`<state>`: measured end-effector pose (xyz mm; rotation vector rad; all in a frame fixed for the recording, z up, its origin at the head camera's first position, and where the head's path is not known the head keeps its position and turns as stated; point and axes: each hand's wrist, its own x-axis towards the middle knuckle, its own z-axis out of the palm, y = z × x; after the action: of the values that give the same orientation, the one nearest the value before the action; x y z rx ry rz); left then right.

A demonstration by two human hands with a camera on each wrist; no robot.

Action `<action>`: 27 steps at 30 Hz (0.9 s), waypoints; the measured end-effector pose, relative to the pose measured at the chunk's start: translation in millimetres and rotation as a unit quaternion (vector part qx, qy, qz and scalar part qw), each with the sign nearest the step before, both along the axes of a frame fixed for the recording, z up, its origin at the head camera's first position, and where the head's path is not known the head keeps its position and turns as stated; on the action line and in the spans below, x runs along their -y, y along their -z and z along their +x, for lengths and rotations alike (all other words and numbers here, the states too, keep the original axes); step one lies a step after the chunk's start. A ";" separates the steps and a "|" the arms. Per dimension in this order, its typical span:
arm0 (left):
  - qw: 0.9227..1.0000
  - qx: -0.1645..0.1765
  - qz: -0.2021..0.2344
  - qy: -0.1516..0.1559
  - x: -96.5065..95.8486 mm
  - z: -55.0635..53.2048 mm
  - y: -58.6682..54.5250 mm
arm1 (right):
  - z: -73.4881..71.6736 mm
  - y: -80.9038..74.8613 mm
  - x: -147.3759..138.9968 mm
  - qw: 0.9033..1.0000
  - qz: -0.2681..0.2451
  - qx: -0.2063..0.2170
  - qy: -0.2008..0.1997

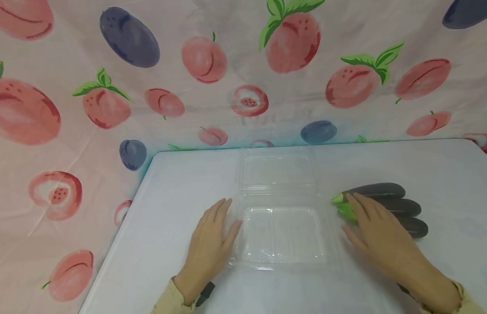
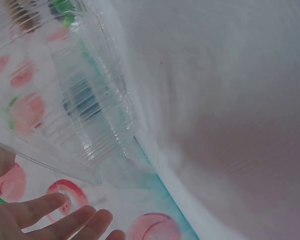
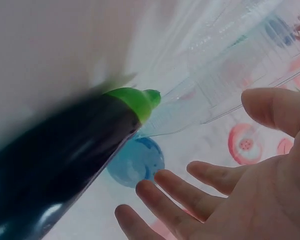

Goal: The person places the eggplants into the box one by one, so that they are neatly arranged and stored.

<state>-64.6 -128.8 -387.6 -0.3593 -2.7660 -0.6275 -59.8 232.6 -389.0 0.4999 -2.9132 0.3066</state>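
A clear plastic clamshell box (image 1: pixel 283 235) lies unfolded on the table, its lid (image 1: pixel 280 172) laid back toward the wall. Just left of the box is my left hand (image 1: pixel 209 240), fingers extended and thumb near the rim; whether it touches cannot be told. Three dark eggplants (image 1: pixel 406 206) with green caps lie side by side to the right of the box, caps pointing at it. My right hand (image 1: pixel 384 240) hovers over their near side with fingers spread and partly hides them. In the right wrist view one eggplant (image 3: pixel 65 145) sits apart from the fingers.
The white table (image 1: pixel 180 183) meets a fruit-patterned cloth (image 1: pixel 165 56) hanging at the back and left. Table surface extends to the right of the eggplants. A small black piece (image 1: pixel 205 293) shows at the left wrist.
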 end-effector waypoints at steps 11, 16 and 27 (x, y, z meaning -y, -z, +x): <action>0.999 0.008 0.043 0.003 3.2 -3.3 2.8 | -1.2 4.9 -10.8 1.000 0.017 0.000 0.003; 0.997 0.030 0.067 -0.003 4.2 -5.8 4.0 | -2.7 4.0 -14.8 0.999 0.032 0.010 0.013; 0.988 0.089 0.123 -0.016 7.4 -8.6 6.7 | -5.4 7.0 -23.9 0.999 0.043 -0.027 0.010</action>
<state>-73.2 -136.2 -394.3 -0.2131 -2.8074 -1.0268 -65.2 256.4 -395.9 0.4823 -2.8871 0.1636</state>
